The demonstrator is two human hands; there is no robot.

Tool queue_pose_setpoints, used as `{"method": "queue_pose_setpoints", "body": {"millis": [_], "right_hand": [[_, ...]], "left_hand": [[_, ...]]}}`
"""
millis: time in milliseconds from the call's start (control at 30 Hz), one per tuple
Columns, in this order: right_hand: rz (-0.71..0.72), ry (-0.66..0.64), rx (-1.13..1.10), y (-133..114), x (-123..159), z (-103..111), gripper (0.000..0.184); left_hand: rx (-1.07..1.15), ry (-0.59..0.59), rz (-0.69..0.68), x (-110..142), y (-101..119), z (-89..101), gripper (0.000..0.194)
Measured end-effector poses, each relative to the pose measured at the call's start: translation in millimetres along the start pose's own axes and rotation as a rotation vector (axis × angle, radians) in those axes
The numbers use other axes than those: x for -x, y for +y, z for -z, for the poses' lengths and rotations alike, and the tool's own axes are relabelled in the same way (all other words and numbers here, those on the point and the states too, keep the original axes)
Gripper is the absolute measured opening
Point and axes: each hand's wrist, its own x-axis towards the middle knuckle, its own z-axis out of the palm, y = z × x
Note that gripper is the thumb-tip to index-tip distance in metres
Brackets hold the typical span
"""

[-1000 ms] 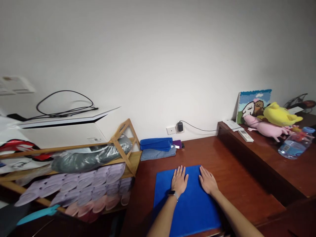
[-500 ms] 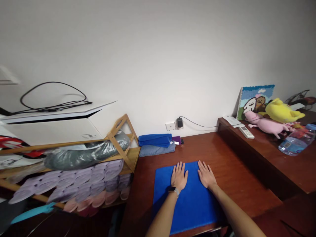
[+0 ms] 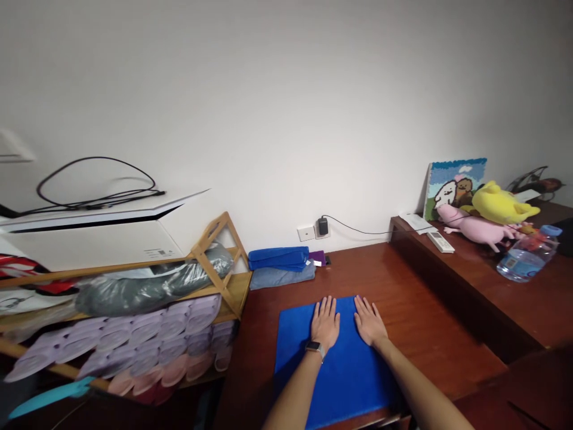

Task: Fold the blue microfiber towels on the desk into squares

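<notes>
Blue rectangular fabric cloth [image 3: 344,373] lies beneath our left hand [image 3: 326,325] and right hand [image 3: 370,322]; we extend both flat, fingers outstretched, gripping nothing, presumably to smooth it.

No text legible. Print [image 3: 157,253] on box [image 3: 98,243], left of frame, too small to read. Label [image 3: 519,263] on bottle [image 3: 531,257], far right of frame, too blurred to make out.
</notes>
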Motion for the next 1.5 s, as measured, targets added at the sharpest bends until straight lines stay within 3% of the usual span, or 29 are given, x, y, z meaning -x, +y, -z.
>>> {"method": "queue_pose_setpoints", "body": {"millis": [133,233,333,467,533,600,667,800,933,1033,1100,1167,1300,1367,1433,1500], "right_hand": [[0.008,-0.011,0.011,2.6,-1.1,-2.3,0.066],[0.009,-0.006,0.01,3.9,-2.1,-4.1,0.066],[0.014,0.025,-0.001,5.5,-2.8,-6.8,0.066],[0.022,0.055,0.005,8.1,-3.6,-12.8,0.066],[0.022,0.064,0.018,9.1,-4.5,-15.8,0.066],[0.021,0.069,0.031,9.4,-5.8,-17.3,0.066],[0.014,0.06,0.046,8.8,-7.0,-16.5,0.066],[-0.004,0.003,0.049,6.8,-3.7,-11.4,0.067],[0.034,0.096,0.032,8.0,7.4,-13.6,0.068],[0.059,0.106,0.032,10.3,13.0,-18.9,0.067],[0.037,0.09,0.024,10.8,14.2,-20.9,0.067],[0.027,0.085,0.019,10.7,14.4,-20.9,0.067],[0.058,0.059,0.04,11.6,15.2,-18.1,0.066],[0.082,0.047,0.066,12.5,15.8,-17.2,0.067],[0.078,0.045,0.072,12.9,15.9,-17.3,0.066],[0.053,0.062,0.049,12.6,15.7,-18.2,0.066]], "left_hand": [[0.075,-0.047,-0.06,-10.2,44.0,-6.5,0.063],[0.099,-0.083,-0.053,-9.3,51.0,-8.5,0.064],[0.056,-0.093,0.016,8.8,6.2,1.3,0.064],[-0.076,-0.074,0.254,51.5,-97.0,24.4,0.063],[-0.116,-0.073,0.306,69.8,-135.4,32.4,0.062],[-0.133,-0.082,0.321,80.4,-153.7,36.1,0.062],[-0.139,-0.089,0.329,83.4,-155.5,37.1,0.062],[-0.136,-0.075,0.344,81.1,-145.0,40.9,0.062],[-0.147,-0.038,0.312,81.0,-141.8,50.3,0.061],[-0.127,0.026,0.229,75.2,-122.2,53.3,0.06],[-0.078,0.054,0.144,64.5,-90.1,49.0,0.061],[-0.016,0.043,0.049,49.0,-44.2,37.8,0.061],[0.093,-0.061,-0.059,20.1,50.9,3.8,0.063],[0.119,-0.112,-0.062,14.6,75.9,-8.4,0.064],[0.125,-0.136,-0.066,17.6,74.8,-11.4,0.065],[0.107,-0.13,-0.045,29.5,47.9,-4.6,0.066]]}}
